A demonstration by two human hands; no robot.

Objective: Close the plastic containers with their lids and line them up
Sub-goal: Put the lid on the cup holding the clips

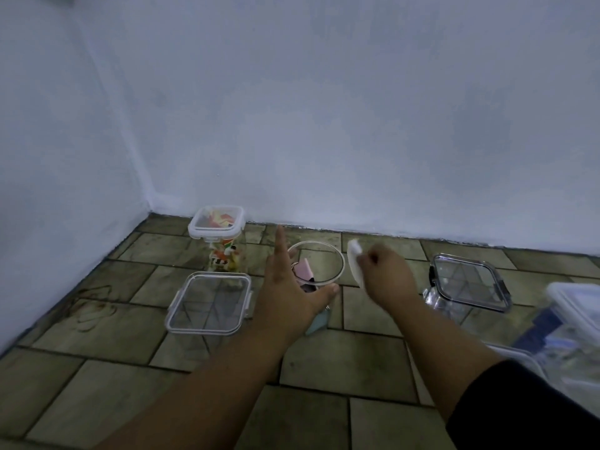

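Note:
A round clear container (328,271) stands open on the tiled floor, with pink and pale blue items inside. My left hand (289,284) is spread against its near left side, fingers apart. My right hand (384,274) holds a white round lid (354,261) on edge just right of the rim. A lidded clear square container (209,302) stands to the left. A tall white-lidded container (217,222) with colourful contents stands behind it. A dark-rimmed lidded container (467,284) stands on the right.
Pale walls meet at a corner at the back left, close behind the containers. A blurred clear box with a white lid (574,323) and blue contents sits at the right edge. Bare floor tiles (97,368) lie in front.

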